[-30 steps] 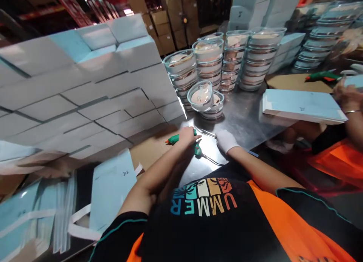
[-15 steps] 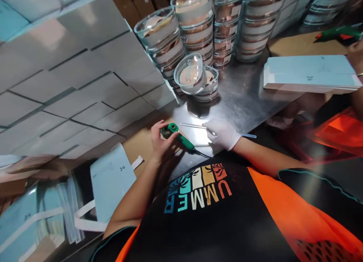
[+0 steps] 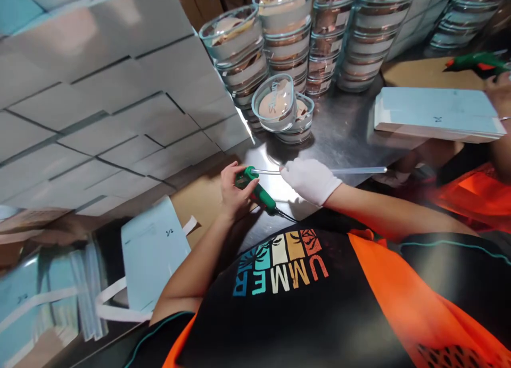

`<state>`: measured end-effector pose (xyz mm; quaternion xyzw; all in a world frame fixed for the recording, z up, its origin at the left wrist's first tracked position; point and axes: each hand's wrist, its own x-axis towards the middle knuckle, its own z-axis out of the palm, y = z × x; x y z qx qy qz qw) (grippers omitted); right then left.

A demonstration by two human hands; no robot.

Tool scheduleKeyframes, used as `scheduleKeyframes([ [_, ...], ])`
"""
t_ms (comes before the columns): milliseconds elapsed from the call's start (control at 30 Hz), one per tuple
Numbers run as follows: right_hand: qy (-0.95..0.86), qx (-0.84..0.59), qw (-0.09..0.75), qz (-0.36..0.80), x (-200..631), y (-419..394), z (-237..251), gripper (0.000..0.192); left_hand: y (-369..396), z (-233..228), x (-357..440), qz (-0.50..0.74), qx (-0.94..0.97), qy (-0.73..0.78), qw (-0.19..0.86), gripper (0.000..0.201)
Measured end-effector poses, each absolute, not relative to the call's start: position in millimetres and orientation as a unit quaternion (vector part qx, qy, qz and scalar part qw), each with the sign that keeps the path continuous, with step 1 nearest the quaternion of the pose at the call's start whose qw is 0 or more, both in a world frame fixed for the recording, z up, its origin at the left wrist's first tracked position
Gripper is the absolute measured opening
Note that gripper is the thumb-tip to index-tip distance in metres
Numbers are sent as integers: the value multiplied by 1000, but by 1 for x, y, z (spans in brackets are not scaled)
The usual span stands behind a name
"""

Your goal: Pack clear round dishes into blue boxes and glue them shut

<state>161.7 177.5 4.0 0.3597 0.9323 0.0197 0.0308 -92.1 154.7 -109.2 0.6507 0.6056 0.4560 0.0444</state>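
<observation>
My bare left hand point(image 3: 232, 191) grips a green glue gun point(image 3: 263, 199) by its body, with the rear hole turned toward my right hand and the cord trailing from its lower end. A white glove covers my right hand point(image 3: 309, 180), which is closed around a long clear glue stick point(image 3: 359, 170). One end of the stick touches the back hole of the gun; how deep it sits I cannot tell. The other end sticks out past my wrist to the right. Both hands are over the shiny metal table point(image 3: 339, 120).
Stacked clear tubs point(image 3: 285, 38) line the back, with two loose tubs point(image 3: 275, 103) before them. White boxes point(image 3: 120, 107) form a wall at left. Light-blue flat boxes point(image 3: 439, 110) lie at right, near a co-worker's hand point(image 3: 499, 91) and another green glue gun point(image 3: 475, 62). Glue sticks point(image 3: 88, 293) lie lower left.
The glue stick has met the back of the glue gun, where a gap showed before. It now lies nearly level, and its free end reaches farther right.
</observation>
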Motion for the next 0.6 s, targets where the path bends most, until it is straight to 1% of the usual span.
scheduleKeyframes([
  [133, 932, 354, 60, 39, 158, 196, 33, 41, 172, -118, -86, 473, 654, 587, 62, 32],
  [233, 928, 366, 68, 31, 162, 220, 33, 35, 186, -125, -82, 449, 678, 579, 61, 32],
  [333, 916, 393, 74, 14, 174, 247, 8, 33, 197, -130, -73, 388, 700, 597, 57, 34],
  [467, 902, 427, 66, -7, 189, 275, -43, 28, 196, -129, -66, 323, 700, 636, 38, 35],
  [533, 898, 436, 56, 2, 190, 281, -64, 30, 187, -123, -79, 311, 693, 650, 23, 40],
  [600, 899, 436, 45, 15, 189, 285, -77, 33, 171, -113, -111, 276, 672, 687, 9, 50],
])
